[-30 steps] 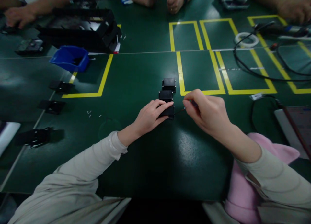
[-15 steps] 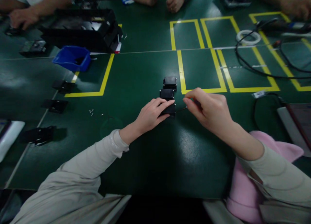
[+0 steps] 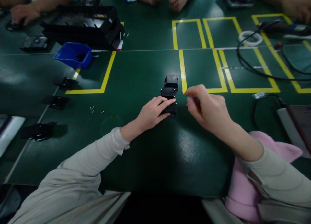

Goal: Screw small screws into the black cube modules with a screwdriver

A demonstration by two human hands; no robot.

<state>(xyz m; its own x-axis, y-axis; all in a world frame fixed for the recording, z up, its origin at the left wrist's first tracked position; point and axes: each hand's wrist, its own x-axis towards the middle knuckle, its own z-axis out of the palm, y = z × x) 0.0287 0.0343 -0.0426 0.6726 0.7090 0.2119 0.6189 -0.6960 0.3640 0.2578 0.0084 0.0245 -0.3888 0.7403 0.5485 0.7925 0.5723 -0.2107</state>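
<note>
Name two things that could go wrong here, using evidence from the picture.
The thin tool in the right hand points toward the side of the black block under the left hand; a slip might scratch the block or nick a finger. Small pale pieces lie loose beyond the left sleeve, which could brush them away.

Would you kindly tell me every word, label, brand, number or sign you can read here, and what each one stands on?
No text can be read.
White cable tag: any print is too small and blurred.
Dark screen at the right edge: possible marks, too blurred.
Three black blocks near the left hand: no lettering can be made out.
</note>
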